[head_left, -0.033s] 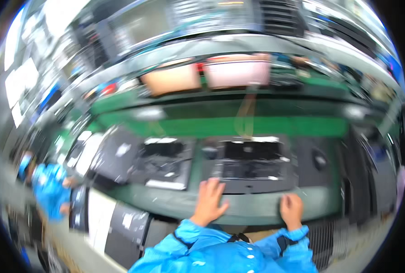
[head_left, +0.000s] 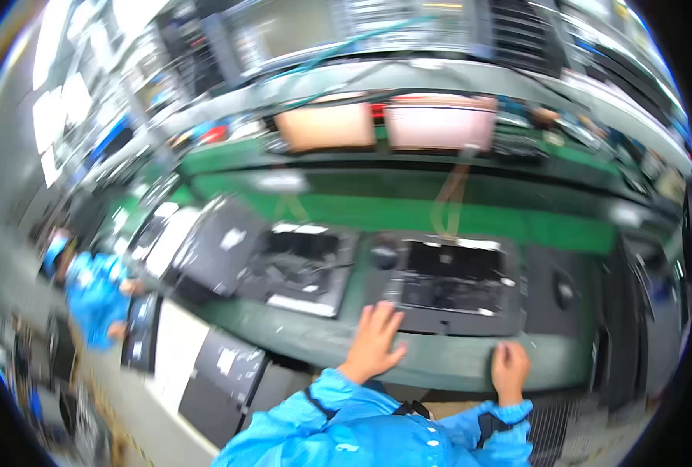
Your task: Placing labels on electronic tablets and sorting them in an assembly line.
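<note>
A flat black device [head_left: 455, 300] with a frame, several white patches along its edges and a dark panel [head_left: 455, 257] in its upper part lies on the green bench [head_left: 315, 331] before me. My left hand [head_left: 373, 342] is open, its fingers spread, at the device's near left corner; whether the fingertips touch it I cannot tell. Below the device's near right corner, at the bench's front edge, my right hand [head_left: 511, 370] is curled closed. What its fingers hold, if anything, is hidden. A similar black device [head_left: 303, 268] lies farther left.
A computer mouse [head_left: 564, 289] rests on a dark mat [head_left: 543, 300] at the right. Dark plastic-wrapped panels [head_left: 213, 245] are stacked at the left. An orange bin [head_left: 326, 126] and a pink bin [head_left: 441, 123] stand on the back shelf. At far left is a co-worker in blue [head_left: 97, 296].
The whole scene has shifted right in the picture as the view turned left. My left hand stays open and my right hand closed.
</note>
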A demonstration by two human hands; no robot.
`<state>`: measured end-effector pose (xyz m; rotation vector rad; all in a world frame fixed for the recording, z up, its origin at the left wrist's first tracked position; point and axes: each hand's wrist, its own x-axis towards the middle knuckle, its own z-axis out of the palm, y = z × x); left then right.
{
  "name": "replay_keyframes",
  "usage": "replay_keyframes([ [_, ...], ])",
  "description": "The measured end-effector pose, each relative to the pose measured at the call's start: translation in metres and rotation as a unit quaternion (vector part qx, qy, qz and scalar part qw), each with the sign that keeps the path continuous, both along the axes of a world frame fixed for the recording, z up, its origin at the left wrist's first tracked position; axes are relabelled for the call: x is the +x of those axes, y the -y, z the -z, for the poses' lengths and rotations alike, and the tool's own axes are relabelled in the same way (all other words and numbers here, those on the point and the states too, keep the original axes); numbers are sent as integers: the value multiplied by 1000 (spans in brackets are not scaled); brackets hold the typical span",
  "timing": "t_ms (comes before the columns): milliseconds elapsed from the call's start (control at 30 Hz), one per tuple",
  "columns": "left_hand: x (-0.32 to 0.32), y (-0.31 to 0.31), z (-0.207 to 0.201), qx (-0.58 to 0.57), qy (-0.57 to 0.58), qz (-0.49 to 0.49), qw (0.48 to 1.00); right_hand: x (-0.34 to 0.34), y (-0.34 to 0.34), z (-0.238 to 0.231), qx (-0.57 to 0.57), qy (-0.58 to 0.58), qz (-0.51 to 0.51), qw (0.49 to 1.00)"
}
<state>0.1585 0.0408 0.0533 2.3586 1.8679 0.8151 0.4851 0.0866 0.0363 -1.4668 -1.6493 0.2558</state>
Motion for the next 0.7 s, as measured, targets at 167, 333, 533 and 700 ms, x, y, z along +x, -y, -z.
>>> replay_keyframes([
  [167,-6,-2,3,12,52,-20,998,4,4,17,-37,-22,-21,999],
  [333,-14,-7,11,-7,70,5,998,5,-3,28,-71,37,-3,997],
  [533,-23,-14,17,-29,106,6,994,9,-4,36,-61,97,18,993],
  [700,-26,-15,19,-38,118,11,992,21,-4,52,-95,122,40,987],
])
